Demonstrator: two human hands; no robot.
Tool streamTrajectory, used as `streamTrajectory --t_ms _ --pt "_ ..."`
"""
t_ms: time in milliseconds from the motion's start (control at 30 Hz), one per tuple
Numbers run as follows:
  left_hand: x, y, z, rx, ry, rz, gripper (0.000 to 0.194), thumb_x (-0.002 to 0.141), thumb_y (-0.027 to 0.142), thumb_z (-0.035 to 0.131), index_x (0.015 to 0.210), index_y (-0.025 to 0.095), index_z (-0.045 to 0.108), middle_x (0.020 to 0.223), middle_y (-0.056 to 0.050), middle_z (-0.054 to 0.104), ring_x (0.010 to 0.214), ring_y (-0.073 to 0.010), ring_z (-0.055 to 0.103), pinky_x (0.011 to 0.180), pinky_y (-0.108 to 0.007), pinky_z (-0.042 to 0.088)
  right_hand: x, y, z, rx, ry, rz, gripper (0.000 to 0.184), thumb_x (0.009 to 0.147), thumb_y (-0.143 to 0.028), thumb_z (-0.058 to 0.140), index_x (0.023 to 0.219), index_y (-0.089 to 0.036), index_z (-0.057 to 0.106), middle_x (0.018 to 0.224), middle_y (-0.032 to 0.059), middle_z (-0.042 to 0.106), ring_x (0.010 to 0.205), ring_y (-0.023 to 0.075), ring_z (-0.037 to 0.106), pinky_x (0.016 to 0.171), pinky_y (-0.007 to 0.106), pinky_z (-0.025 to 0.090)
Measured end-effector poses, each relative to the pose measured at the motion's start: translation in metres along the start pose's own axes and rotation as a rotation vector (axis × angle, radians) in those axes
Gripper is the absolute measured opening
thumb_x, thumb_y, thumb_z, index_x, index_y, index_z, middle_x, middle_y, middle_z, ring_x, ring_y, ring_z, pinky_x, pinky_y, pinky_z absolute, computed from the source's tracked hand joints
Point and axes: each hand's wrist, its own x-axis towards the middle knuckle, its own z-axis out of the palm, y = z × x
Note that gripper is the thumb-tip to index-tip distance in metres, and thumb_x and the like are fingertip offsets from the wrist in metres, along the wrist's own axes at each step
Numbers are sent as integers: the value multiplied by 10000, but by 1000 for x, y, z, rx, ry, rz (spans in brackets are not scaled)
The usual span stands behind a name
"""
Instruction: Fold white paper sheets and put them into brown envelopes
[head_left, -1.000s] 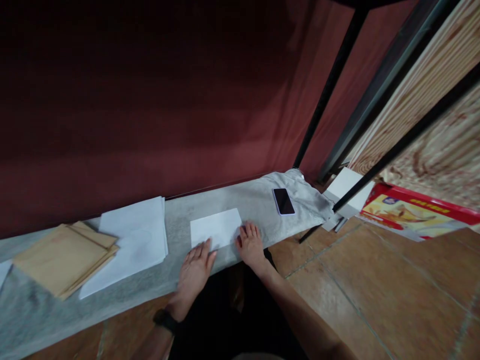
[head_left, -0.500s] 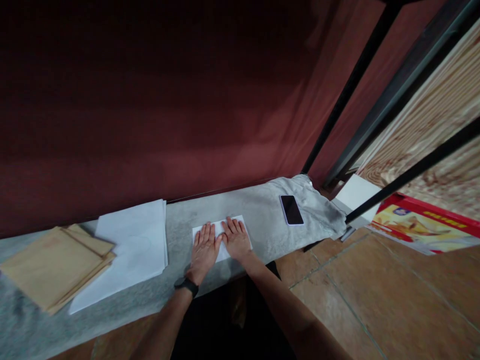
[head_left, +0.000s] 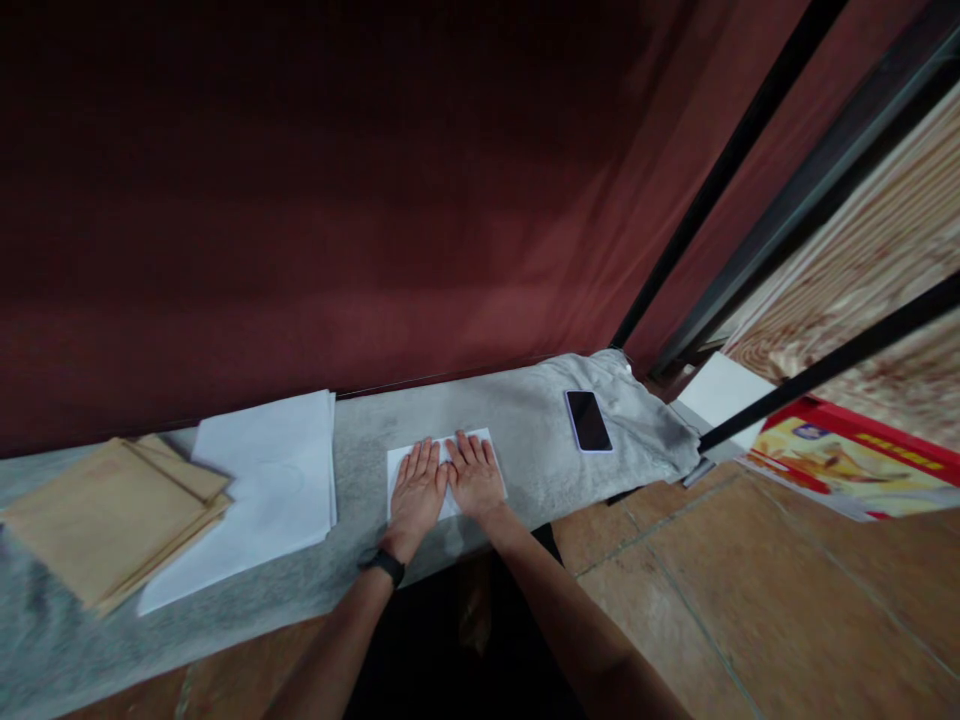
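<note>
A small white sheet of paper, seemingly folded, lies on the grey cloth in front of me. My left hand rests flat on its left half, fingers stretched out. My right hand is spread flat on the right half, the two thumbs touching or nearly so. Much of the paper is hidden under both palms. To the left of my hands is a stack of larger white paper, with several brown envelopes lying partly over it.
The grey cloth covers a long narrow bench against a dark red wall. A phone lies to the right of my hands. Black metal bars rise at the right end, beside a red and yellow box above the tiled floor.
My left hand has shifted slightly right, toward my right hand, still flat on the paper. My right hand stays nearly in place. The view has turned a little.
</note>
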Motion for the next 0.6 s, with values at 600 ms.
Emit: streamTrajectory --t_ms 600 --pt "-34 -26 -11 101 49 -107 687 1014 454 264 1548 30 349 1606 -204 389 1532 -289 297 1240 -483 263 -9 38 -1 -50 84 118 562 1080 -395 369 1556 -98 401 1595 166 396 1468 321 391 1201 514 257"
